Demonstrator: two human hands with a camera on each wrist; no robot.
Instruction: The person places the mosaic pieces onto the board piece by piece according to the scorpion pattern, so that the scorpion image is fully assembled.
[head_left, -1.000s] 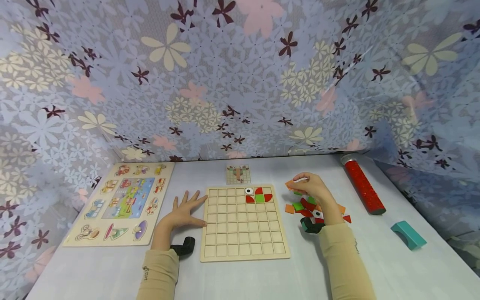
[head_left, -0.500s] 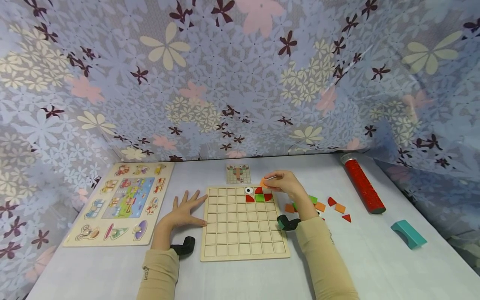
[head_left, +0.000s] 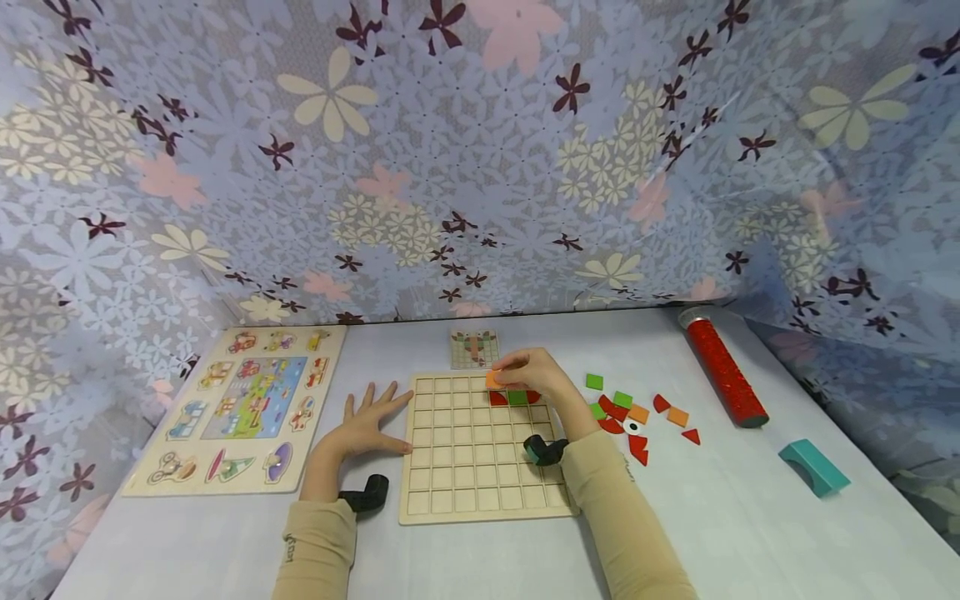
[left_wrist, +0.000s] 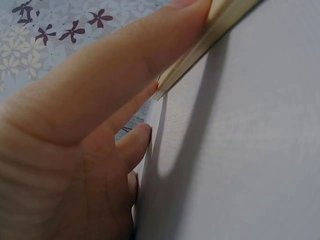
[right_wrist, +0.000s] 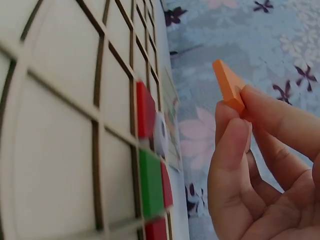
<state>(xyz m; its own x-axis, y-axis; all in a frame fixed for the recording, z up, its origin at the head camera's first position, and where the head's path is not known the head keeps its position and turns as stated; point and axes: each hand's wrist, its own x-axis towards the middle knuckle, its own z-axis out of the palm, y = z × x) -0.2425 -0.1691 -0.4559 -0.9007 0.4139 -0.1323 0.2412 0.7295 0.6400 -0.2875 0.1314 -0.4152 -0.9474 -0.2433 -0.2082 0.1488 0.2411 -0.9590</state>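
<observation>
A wooden grid board (head_left: 453,479) lies in the middle of the table. My left hand (head_left: 363,429) rests beside it with fingers spread, thumb and a fingertip at its left edge; the left wrist view shows the thumb (left_wrist: 125,65) against the rim. My right hand (head_left: 538,375) pinches an orange square tile (right_wrist: 230,87) between thumb and fingers, over the board's top rows. Below it sit a green tile (head_left: 517,398), red tiles (right_wrist: 145,110) and a white eye tile (right_wrist: 160,134), which the right hand hides in the head view.
A picture card (head_left: 465,354) lies behind the board. Several loose tiles, among them an orange one (head_left: 638,414) and an eye tile (head_left: 632,427), lie to the right. Beyond are a red glittery tube (head_left: 726,367) and a teal arch block (head_left: 814,468). A picture puzzle (head_left: 168,462) lies left.
My right hand has carried the orange tile leftward from the loose tiles to over the board's top rows. The left hand stays at the board's edge.
</observation>
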